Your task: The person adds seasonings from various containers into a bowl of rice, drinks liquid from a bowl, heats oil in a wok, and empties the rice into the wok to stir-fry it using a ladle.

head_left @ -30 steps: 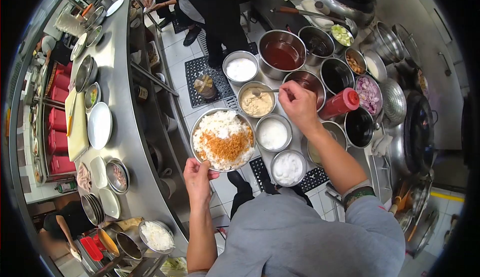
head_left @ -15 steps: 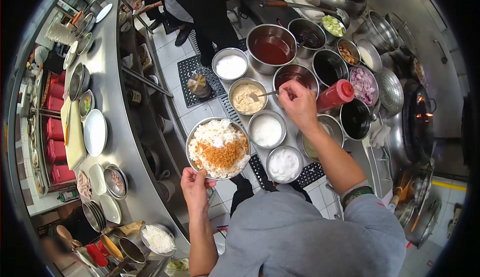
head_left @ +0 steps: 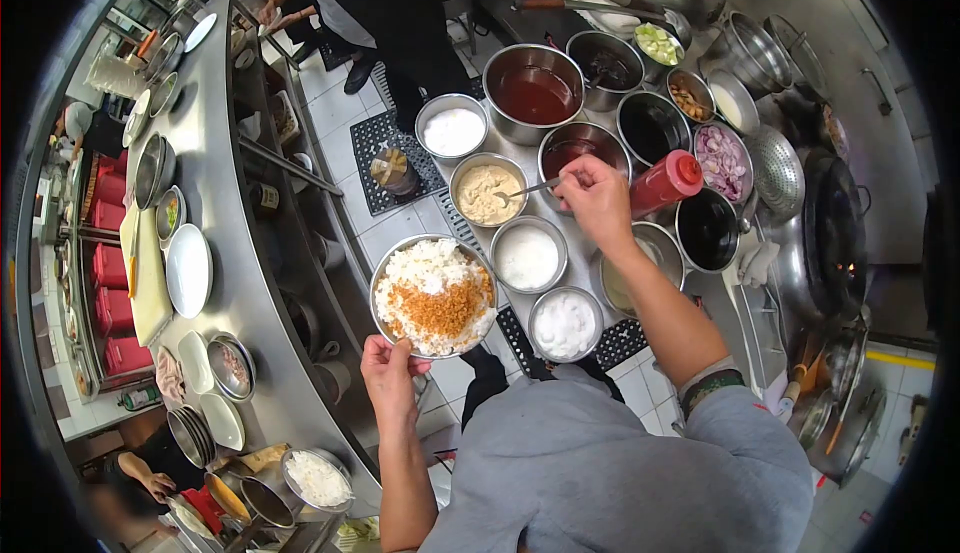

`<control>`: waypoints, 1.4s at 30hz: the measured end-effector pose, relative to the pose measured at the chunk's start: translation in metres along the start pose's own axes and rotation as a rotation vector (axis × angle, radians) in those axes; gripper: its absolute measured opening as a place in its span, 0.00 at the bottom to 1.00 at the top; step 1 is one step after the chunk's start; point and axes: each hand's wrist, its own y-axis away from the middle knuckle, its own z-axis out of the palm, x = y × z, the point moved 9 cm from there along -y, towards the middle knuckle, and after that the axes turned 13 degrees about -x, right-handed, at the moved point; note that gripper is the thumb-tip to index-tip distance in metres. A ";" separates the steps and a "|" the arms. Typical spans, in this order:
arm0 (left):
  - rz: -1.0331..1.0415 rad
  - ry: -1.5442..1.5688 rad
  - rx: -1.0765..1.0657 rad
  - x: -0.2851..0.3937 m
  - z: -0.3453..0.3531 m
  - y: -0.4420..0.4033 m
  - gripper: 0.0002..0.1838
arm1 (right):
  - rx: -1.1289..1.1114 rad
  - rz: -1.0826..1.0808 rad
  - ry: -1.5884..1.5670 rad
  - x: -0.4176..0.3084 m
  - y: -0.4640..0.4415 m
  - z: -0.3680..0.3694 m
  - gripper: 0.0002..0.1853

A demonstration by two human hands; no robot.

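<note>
My left hand (head_left: 390, 368) grips the near rim of a metal bowl (head_left: 372, 305), thumb over the edge. White rice (head_left: 428, 258) fills it, with orange-brown crumbs (head_left: 440, 313) heaped on top. Pinched in my right hand (head_left: 596, 200) is a thin-handled metal spoon (head_left: 540, 187). Its tip rests in a pale beige seasoning (head_left: 484, 191) inside a round metal container. Closest to that container are two others holding white granules (head_left: 527, 256) and white powder (head_left: 565, 325). A red squeeze bottle (head_left: 664, 185) stands beside my right wrist.
Pots of red sauce (head_left: 535, 93) and dark liquid (head_left: 652, 128), plus chopped purple onion (head_left: 722, 158), crowd the right station. A wok (head_left: 838, 228) is beyond. On the left steel counter (head_left: 262, 353) are plates and bowls. Another person in dark clothes (head_left: 385, 13) stands ahead.
The view has shifted slightly; my hands, the bowl and the spoon keep nearly the same places. At lower left another person's arm has moved, and a hand now shows there.
</note>
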 end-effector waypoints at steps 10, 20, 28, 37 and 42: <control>-0.002 -0.024 0.002 -0.004 -0.005 -0.003 0.05 | 0.024 0.116 -0.218 0.028 0.000 -0.013 0.04; 0.034 -0.034 -0.011 -0.009 -0.006 -0.023 0.06 | -0.111 0.004 -0.410 -0.073 0.040 -0.027 0.04; 0.032 0.000 -0.059 0.004 0.000 -0.007 0.05 | 0.059 -0.176 0.011 -0.086 0.060 -0.022 0.03; 0.020 -0.037 -0.058 0.009 -0.004 0.006 0.05 | 0.118 -0.234 0.362 -0.051 0.030 0.004 0.04; 0.022 -0.040 -0.049 0.005 -0.008 0.006 0.05 | 0.049 -0.018 0.067 -0.006 0.012 0.001 0.03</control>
